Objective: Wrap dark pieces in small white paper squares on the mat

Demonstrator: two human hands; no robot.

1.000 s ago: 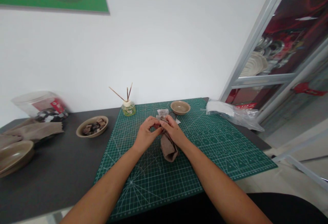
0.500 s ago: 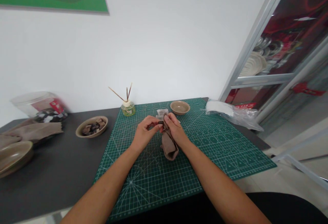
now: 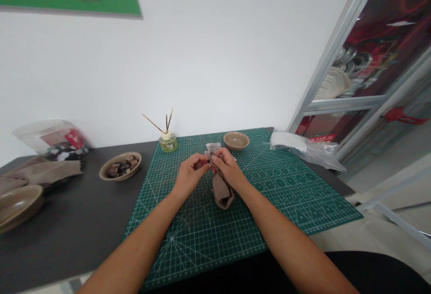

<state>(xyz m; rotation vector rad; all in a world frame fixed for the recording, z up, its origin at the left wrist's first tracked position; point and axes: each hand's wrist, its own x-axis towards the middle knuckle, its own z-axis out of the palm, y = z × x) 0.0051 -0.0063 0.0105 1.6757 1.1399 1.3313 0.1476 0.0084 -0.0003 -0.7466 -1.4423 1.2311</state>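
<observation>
Right in the middle of the frame, a rolled-up brown cloth, squeezed small at the top and open like a little mouth at the bottom. Held near its top by the right hand, with thumb and fingers pinching. Just beside, the left hand, with thumb and fingertip close together at the cloth's top edge; cannot tell if pinching the cloth or some tiny thing. Looks part done: already rolled and bunched, but not let go or put down. Cannot tell how much is left to do. Under both hands, a green mat with white lines. Just behind the hands, a small see-through packet, and near it a brown bowl with nothing to see inside. Left of the middle, another bowl with lots of little blocks, so plenty not used yet, if meant for this. At the left edge, more brown cloth, laid loose.
</observation>
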